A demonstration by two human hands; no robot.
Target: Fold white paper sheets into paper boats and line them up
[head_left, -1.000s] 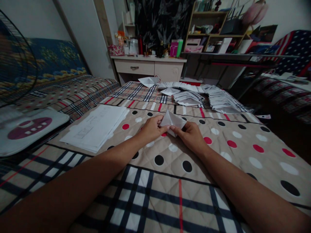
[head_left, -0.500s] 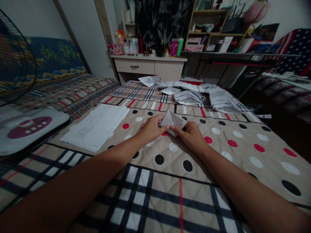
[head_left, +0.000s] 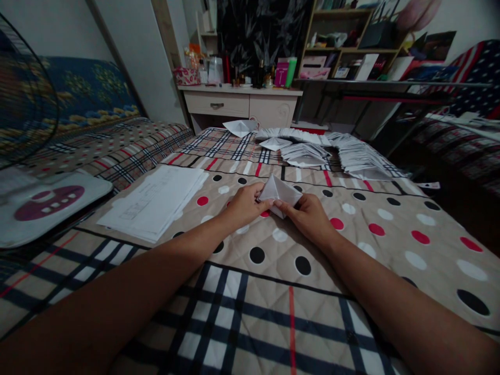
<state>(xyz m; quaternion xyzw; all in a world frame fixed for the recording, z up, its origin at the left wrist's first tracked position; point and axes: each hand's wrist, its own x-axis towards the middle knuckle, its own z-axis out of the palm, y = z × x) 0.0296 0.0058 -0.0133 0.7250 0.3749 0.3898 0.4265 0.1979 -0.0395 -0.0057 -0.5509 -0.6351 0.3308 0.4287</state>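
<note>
A folded piece of white paper (head_left: pixel 282 191), pointed at the top and creased down the middle, is held just above the bedspread. My left hand (head_left: pixel 249 201) grips its left side, thumb on the near face. On the right side my right hand (head_left: pixel 307 212) pinches it the same way, and the two thumb tips nearly meet at the lower middle. The fingers behind the paper are hidden. To the left lies a stack of flat paper sheets (head_left: pixel 154 203) with faint print on the top one.
Beyond my hands sit rows of folded papers (head_left: pixel 361 156), a smaller pile (head_left: pixel 304 154) and a loose folded piece (head_left: pixel 239 127). The dotted and plaid bedspread (head_left: pixel 258 302) covers the bed. A fan (head_left: pixel 27 94) stands at left; a white dresser (head_left: pixel 238 104) is behind.
Both hands keep the same grip on the folded paper, with barely any movement. The view has shifted very slightly.
</note>
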